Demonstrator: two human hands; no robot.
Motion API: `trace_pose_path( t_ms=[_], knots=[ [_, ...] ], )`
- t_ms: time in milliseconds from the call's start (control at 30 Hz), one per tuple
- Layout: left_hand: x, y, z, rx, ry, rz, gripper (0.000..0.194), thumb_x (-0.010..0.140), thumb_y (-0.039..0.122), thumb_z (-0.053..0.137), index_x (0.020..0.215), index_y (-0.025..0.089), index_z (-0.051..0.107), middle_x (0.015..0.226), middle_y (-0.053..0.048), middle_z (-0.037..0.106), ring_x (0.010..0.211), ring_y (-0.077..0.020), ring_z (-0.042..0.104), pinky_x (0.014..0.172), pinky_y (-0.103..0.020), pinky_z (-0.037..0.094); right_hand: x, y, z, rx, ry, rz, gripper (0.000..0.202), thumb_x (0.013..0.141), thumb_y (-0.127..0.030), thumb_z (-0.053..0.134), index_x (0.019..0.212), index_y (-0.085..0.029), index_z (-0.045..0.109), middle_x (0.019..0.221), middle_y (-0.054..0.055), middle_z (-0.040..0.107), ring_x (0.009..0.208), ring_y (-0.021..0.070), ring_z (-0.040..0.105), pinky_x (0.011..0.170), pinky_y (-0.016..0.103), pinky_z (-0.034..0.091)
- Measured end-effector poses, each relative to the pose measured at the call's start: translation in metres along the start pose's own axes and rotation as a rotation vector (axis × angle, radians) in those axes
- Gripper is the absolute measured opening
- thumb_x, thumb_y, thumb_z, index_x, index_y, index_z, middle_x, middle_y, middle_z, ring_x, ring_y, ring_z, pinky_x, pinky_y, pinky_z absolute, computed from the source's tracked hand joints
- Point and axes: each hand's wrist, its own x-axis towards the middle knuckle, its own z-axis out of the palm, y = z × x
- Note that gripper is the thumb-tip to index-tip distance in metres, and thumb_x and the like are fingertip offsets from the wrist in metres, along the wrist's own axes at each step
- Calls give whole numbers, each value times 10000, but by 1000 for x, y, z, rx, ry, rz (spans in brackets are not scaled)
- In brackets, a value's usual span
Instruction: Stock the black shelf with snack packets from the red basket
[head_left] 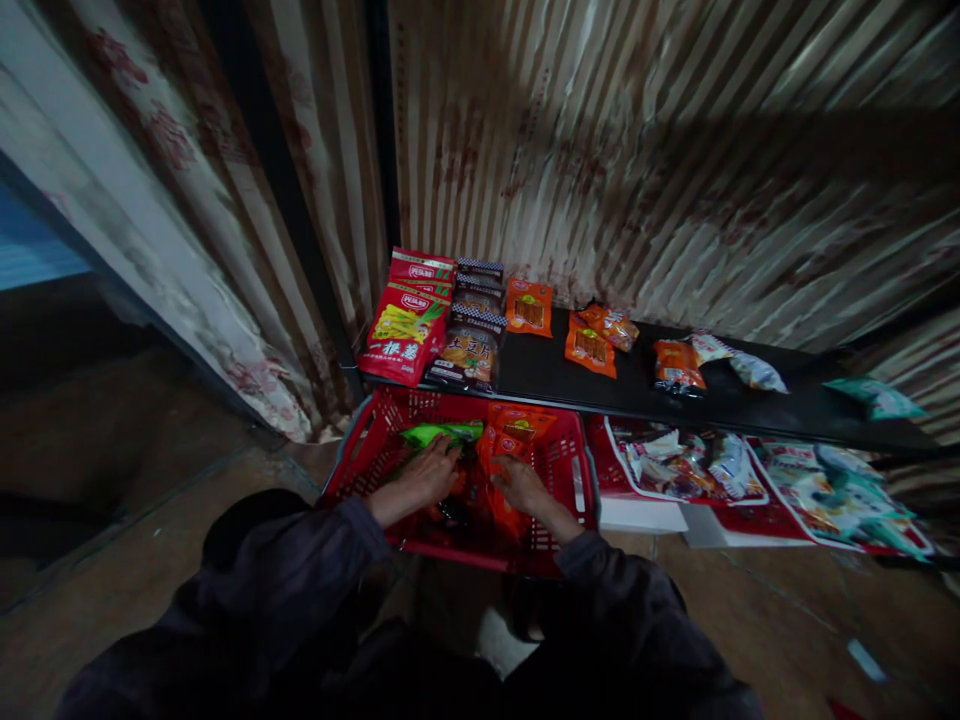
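Note:
Both hands reach into a red plastic basket [352, 462] in front of the shelf. My left hand [431, 472] lies over a green packet [442, 432] and darker packs, its fingers pointing up and to the right; what is under its fingertips is hard to see. At the basket's right part, my right hand [521, 484] has its fingers bent round the edge of an orange packet [506, 515]. Another orange packet [523, 422] leans near the basket's far wall. Below my left hand the contents are dark and blurred.
A black shelf [532, 378] carries red packets [401, 335], dark packets [465, 352] and orange packets [529, 306]. To the right, further baskets hold white packs [731, 468] and green-white packs [832, 490]. A striped curtain [480, 130] hangs behind, near a dark post [384, 130].

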Motion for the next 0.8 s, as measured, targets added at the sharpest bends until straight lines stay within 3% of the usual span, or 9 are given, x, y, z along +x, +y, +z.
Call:
trace_pose_path(
  t_ms=[133,267,433,533,800],
  knots=[
    [19,-2,14,11,-171,-60,568,876,291,519,1413,116,461,1525,-212,387,1422,-312,353,1136,-452,325,5,10,8,-63,-130,1,278,743,-144,663,1006,-200,733,1095,111,732,1028,282,685,965,409,495],
    [28,-8,29,-14,-242,-85,695,846,406,562,1462,136,388,1557,-227,316,1401,-350,382,1092,-470,374,6,24,19,-97,-226,-4,369,772,-177,667,1140,-195,687,1195,123,694,1107,278,655,993,400,481],
    [37,-18,34,-31,-330,-49,854,801,449,623,1521,153,271,1611,-196,188,1442,-353,297,1125,-446,337,7,29,35,-175,-425,-38,611,789,-284,691,1360,-148,523,1361,181,568,1243,292,560,1051,424,435],
    [43,-23,32,-51,-365,-48,819,829,447,594,1525,163,271,1621,-169,169,1451,-346,279,1141,-439,315,13,29,39,-170,-428,-73,695,813,-330,671,1442,-171,422,1450,168,480,1329,280,478,1099,427,392],
    [41,-30,24,-44,-457,17,882,803,380,660,1541,172,223,1623,-197,87,1478,-354,185,1149,-462,272,17,42,37,-177,-438,-139,741,783,-288,694,1448,-117,414,1526,212,378,1419,302,364,1159,467,333]
  ],
)
